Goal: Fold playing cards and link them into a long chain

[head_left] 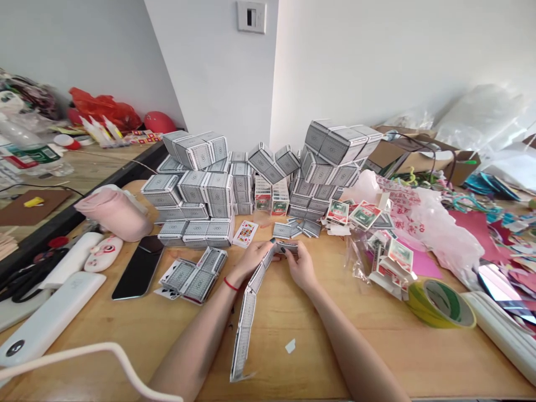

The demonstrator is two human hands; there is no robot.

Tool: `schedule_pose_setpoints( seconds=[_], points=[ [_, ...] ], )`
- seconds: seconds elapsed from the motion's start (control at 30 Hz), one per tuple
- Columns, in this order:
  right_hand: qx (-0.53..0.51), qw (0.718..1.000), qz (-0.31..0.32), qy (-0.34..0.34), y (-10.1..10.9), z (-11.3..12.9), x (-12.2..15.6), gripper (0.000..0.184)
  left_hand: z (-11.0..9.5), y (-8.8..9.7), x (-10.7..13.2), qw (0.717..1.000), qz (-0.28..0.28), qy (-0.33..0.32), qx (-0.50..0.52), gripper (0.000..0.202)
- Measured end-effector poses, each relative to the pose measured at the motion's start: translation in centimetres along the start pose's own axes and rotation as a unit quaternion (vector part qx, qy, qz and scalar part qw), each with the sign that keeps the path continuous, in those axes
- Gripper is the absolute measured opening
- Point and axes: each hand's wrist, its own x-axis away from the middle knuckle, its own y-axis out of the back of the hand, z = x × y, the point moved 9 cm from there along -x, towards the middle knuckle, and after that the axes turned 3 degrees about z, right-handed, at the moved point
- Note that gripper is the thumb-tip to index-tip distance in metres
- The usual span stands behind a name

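My left hand [251, 260] and my right hand [298, 263] meet at the middle of the wooden table [377, 346], fingers pinched round the far end of a long chain of joined playing cards [248, 312]. The chain runs from my hands toward me and stands on edge. Just beyond my hands lie several loose cards [293, 229] and a face-up card [245, 232]. A folded card block [196, 276] lies left of my left wrist, which wears a red string.
Stacked blocks of grey-backed cards [201, 195] form a wall at the back. A black phone [140, 267], a pink cloth roll [115, 215] and white devices [50, 318] lie left. Card packs in plastic [389, 254], a tape roll [439, 304] and paper scraps lie right.
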Motion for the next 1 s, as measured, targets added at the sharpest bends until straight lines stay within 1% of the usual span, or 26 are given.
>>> schedule_pose_setpoints(
  seconds=[0.13,0.23,0.37,0.47,0.57,0.67,0.9,1.0],
  points=[
    [0.037,0.999,0.008,0.028,-0.2,0.9,-0.1,0.012,0.0,-0.1,0.0,1.0,0.012,-0.003,-0.001,0.026],
    [0.055,0.998,0.011,0.036,-0.3,1.4,-0.1,0.012,0.1,-0.1,-0.1,1.0,0.021,-0.004,-0.001,0.027],
    [0.094,0.995,0.006,0.039,-0.3,1.5,-0.1,0.012,-0.1,-0.3,0.1,0.999,0.03,-0.015,-0.014,0.03],
    [0.117,0.992,-0.004,0.044,-0.2,1.5,0.0,0.012,-0.7,-0.6,0.3,0.997,0.053,-0.032,-0.036,0.032],
    [0.117,0.992,-0.004,0.055,-0.3,1.6,0.0,0.016,-1.4,-0.7,0.6,0.992,0.075,-0.066,-0.074,0.036],
    [0.107,0.993,0.0,0.058,-0.6,1.4,0.1,0.018,-1.6,-0.6,0.6,0.988,0.08,-0.083,-0.104,0.039],
    [0.118,0.992,0.002,0.038,-1.2,0.7,0.0,0.021,-1.2,-0.8,0.4,0.99,0.091,-0.072,-0.075,0.041],
    [0.108,0.993,0.006,0.043,-1.3,1.1,0.1,0.026,-1.4,-0.6,0.3,0.991,0.072,-0.08,-0.074,0.038]
  ],
)
